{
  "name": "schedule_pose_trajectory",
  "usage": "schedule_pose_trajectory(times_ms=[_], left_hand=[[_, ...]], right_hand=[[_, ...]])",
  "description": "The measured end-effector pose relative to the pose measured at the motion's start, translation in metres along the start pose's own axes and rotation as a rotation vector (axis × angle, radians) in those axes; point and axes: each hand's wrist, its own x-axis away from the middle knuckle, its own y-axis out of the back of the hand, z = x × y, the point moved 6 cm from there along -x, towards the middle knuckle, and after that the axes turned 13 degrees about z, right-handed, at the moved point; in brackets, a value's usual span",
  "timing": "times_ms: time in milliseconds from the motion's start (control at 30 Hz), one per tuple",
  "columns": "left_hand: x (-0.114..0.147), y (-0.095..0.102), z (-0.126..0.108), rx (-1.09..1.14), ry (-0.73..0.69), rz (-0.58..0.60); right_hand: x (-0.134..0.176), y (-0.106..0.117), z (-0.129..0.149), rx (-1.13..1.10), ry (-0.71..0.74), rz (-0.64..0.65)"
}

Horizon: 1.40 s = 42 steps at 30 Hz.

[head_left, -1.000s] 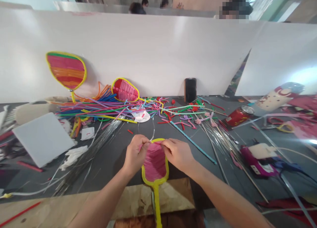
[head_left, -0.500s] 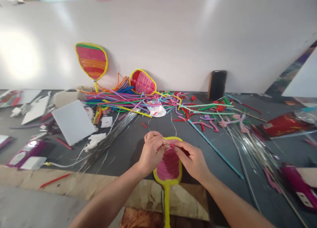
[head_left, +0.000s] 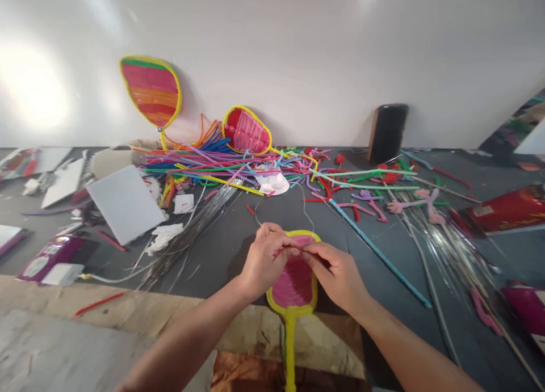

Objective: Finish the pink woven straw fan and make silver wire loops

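So the left hand [head_left: 264,264] and right hand [head_left: 343,274] meet at the fingertips, lower centre of the frame, both pinching what looks like a thin reddish-pink strand [head_left: 300,250] (mostly hidden by fingers, so don't quote me), probably two-handed for fine control. It's over the upper end of a pink paddle-shaped piece with a fuzzy yellow rim [head_left: 293,287], handle toward the bottom edge, I'd guess so the head sits within easy reach.
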Motion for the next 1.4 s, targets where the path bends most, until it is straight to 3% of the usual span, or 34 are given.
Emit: schedule_pose_trajectory(times_ms=[200, 367, 600, 767, 1067, 1133, 1267, 1400], left_hand=[[-0.002, 0.002, -0.002, -0.102, -0.02, -0.018], [-0.004, -0.004, -0.006, -0.275, -0.133, 0.023], [-0.001, -0.012, -0.015, -0.393, -0.264, 0.056], [0.001, -0.013, -0.019, -0.439, -0.321, 0.064], [0.005, -0.001, -0.023, -0.433, -0.304, 0.015], [0.005, 0.002, -0.021, -0.436, -0.277, -0.006], [0.006, 0.004, -0.021, -0.469, -0.264, -0.027], [0.008, 0.006, -0.026, -0.518, -0.281, -0.07]], right_hand=[[0.001, 0.001, 0.002, 0.134, -0.019, 0.036], [0.004, 0.009, 0.005, 0.491, -0.019, 0.134], [0.0, 0.013, 0.042, 1.073, 0.216, 0.224], [-0.027, 0.021, 0.058, 1.215, 0.375, 0.317], [-0.096, 0.066, 0.063, 1.352, 0.351, 0.286], [-0.103, 0.061, 0.069, 1.346, 0.385, 0.276], [-0.107, 0.035, 0.086, 1.26, 0.591, 0.23], [-0.114, 0.008, 0.08, 1.232, 0.67, 0.307]])
